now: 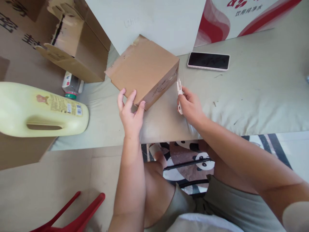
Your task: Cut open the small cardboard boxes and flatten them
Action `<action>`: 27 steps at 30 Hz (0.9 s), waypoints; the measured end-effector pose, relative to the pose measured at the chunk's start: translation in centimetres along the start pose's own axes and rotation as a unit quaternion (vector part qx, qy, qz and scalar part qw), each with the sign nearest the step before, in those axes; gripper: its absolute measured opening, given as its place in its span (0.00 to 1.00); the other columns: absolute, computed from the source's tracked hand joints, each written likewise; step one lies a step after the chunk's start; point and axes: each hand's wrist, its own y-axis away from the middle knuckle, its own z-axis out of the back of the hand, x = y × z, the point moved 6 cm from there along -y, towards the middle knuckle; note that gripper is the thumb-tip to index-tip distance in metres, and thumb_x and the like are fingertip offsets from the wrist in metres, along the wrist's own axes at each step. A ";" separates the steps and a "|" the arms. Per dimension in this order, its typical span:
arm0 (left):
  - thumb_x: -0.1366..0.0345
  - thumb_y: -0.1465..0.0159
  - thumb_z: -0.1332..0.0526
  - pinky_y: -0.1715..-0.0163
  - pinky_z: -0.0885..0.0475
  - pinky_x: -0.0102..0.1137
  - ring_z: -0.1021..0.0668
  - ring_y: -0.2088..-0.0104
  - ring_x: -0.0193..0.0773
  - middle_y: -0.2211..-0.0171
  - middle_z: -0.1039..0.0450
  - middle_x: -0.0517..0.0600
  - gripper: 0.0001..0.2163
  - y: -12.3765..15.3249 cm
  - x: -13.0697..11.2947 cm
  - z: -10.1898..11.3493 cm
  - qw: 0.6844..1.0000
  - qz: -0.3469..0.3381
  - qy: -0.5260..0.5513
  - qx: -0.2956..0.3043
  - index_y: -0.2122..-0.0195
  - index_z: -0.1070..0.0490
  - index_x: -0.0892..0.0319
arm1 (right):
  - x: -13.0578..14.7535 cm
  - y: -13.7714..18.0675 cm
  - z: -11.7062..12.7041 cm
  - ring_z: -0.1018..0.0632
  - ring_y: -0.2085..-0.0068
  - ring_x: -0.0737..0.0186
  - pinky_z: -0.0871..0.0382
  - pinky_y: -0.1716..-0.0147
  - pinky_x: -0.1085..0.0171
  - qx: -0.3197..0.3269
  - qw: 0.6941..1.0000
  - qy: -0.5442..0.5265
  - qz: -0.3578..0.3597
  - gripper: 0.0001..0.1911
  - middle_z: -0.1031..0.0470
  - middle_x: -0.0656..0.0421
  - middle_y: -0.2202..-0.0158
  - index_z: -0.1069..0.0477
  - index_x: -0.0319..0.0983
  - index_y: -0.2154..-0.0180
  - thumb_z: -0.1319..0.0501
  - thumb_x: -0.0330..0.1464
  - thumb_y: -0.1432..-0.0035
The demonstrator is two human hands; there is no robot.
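A brown cardboard box [145, 67] rests at a slant on the pale cloth-covered surface, its printed side towards me. My left hand [131, 112] holds the box's near corner, fingers on the top face and thumb against the printed side. In my right hand [191, 104] is a pale pink box cutter [179, 93], gripped between thumb and fingers. Its tip points away from me, close to the right end of the box; whether it touches the cardboard I cannot tell.
A smartphone [209, 61] lies right of the box. Behind stand a white carton [149, 19] and a red-and-white carton [217, 22]. To the left are an open cardboard box [89, 48], a small bottle [71, 85] and a large yellow jug [14, 106]. Red chair parts [82, 212] show below.
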 end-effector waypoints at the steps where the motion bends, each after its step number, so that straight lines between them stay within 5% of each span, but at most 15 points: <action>1: 0.47 0.38 0.38 0.45 0.28 0.40 0.33 0.37 0.50 0.36 0.42 0.58 0.24 0.0 0.1 0.0 1.000 0.000 -0.002 0.004 0.45 0.28 0.54 | 0.1 -0.1 0.1 0.33 0.81 0.66 0.39 0.81 0.65 0.000 1.000 0.008 -0.002 0.19 0.38 0.65 0.79 0.31 0.43 0.49 0.49 0.31 0.41; 11: 0.51 0.38 0.37 0.39 0.35 0.42 0.35 0.35 0.49 0.36 0.43 0.58 0.23 -0.1 0.5 -0.1 1.000 -0.019 0.000 0.002 0.44 0.29 0.55 | 0.7 0.4 0.0 0.30 0.77 0.65 0.37 0.74 0.64 0.026 0.995 0.092 0.025 0.20 0.37 0.64 0.78 0.30 0.44 0.48 0.51 0.30 0.39; 27: 0.53 0.38 0.36 0.39 0.34 0.41 0.34 0.36 0.49 0.37 0.43 0.57 0.22 -0.2 0.4 0.0 1.000 -0.015 -0.004 0.004 0.45 0.27 0.55 | 0.9 -0.5 -0.1 0.29 0.79 0.64 0.36 0.75 0.62 0.021 0.997 0.073 0.006 0.18 0.36 0.65 0.79 0.31 0.43 0.51 0.52 0.29 0.39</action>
